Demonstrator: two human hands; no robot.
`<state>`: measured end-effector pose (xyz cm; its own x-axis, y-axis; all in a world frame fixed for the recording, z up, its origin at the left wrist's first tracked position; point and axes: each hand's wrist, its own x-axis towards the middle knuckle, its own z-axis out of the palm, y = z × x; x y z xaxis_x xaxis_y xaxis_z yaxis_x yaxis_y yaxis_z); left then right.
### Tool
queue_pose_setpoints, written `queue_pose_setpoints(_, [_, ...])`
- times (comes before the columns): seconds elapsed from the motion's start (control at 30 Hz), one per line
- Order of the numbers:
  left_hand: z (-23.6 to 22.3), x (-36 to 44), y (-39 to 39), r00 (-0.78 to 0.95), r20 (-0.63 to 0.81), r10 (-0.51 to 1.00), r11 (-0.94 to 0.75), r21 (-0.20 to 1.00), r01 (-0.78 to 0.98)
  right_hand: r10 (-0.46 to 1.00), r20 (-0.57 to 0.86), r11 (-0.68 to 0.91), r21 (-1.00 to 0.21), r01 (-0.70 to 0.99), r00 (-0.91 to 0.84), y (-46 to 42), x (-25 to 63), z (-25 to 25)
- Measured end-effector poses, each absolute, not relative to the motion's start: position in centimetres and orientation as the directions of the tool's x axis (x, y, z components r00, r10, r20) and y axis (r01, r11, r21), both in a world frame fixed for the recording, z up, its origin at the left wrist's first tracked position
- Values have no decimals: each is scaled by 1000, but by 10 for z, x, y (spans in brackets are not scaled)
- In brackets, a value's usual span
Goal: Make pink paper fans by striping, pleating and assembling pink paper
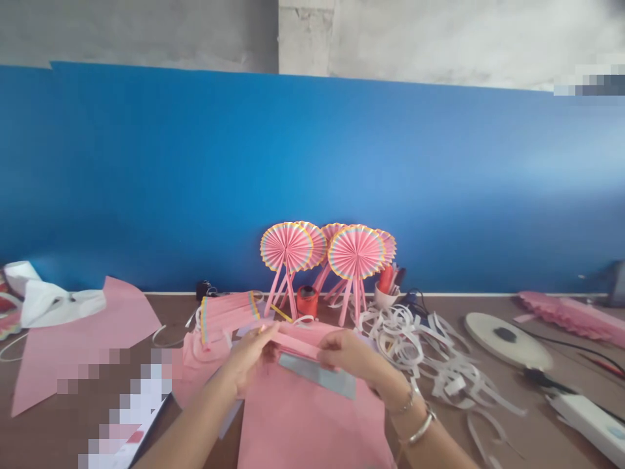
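My left hand and my right hand both pinch a folded pink paper strip held level between them, above a pink paper sheet. A grey strip hangs along the lower edge of the pink strip. Just beyond my left hand lies a pleated pink paper piece with coloured edges. My right wrist wears bracelets.
Several finished pink round paper fans lean against the blue wall. A red tape roll, a white cup of tools, a heap of white paper strips, a white disc, a power strip and a large pink sheet lie around.
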<state>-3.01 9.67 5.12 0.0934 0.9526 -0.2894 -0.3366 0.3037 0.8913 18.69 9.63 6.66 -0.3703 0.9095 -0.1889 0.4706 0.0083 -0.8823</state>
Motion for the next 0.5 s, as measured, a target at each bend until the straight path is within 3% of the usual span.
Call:
queue_pose_setpoints(0.37, [46,-36,99,174,-378,909,408,890,-201,910,-171,-17,-925,380,-377,109,229,73])
queue_pose_setpoints(0.5, [46,-35,98,177,-364,914,392,906,-161,903,-177,49,-863,503,-392,107,230,77])
